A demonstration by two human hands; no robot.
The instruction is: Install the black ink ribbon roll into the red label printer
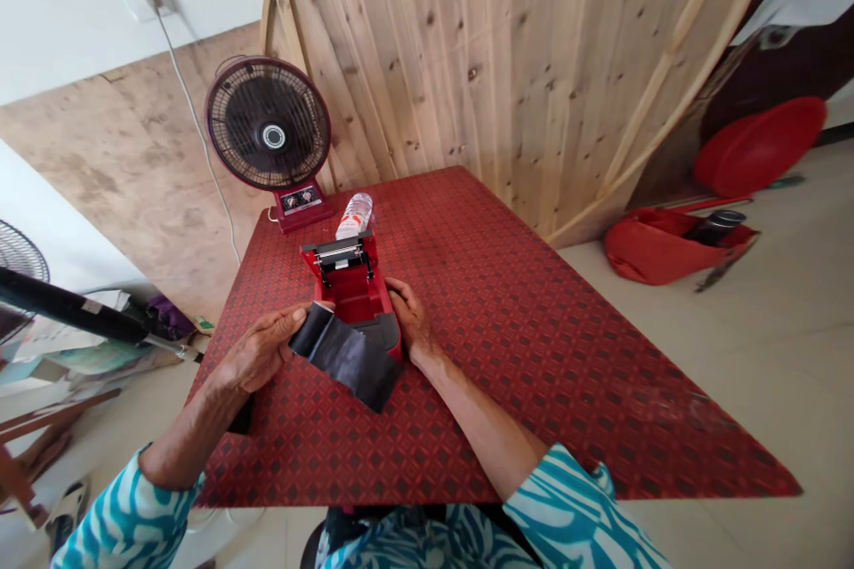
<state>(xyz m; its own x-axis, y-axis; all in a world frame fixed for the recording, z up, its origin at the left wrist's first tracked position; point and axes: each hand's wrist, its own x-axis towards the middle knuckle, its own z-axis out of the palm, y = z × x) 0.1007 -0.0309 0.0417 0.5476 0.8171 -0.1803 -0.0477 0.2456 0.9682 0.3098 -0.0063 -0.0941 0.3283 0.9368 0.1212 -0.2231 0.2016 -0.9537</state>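
Note:
My left hand (257,351) pinches the near left end of a curled, glossy black sheet (347,357). The sheet's far part lies over the front of an open red plastic casing (353,284), hiding its near end. My right hand (410,316) grips the right wall of the casing, close to the sheet. At the casing's far end stands a metal roller mechanism (339,256) with a black bar. A clear plastic water bottle (355,215) lies just beyond it.
The red patterned table (534,391) has a far corner by a small desk fan (270,129). A wooden board (480,44) leans behind it. A black tube (67,307) juts in at left. A red bag (673,244) and red basin (761,147) sit on the floor at right.

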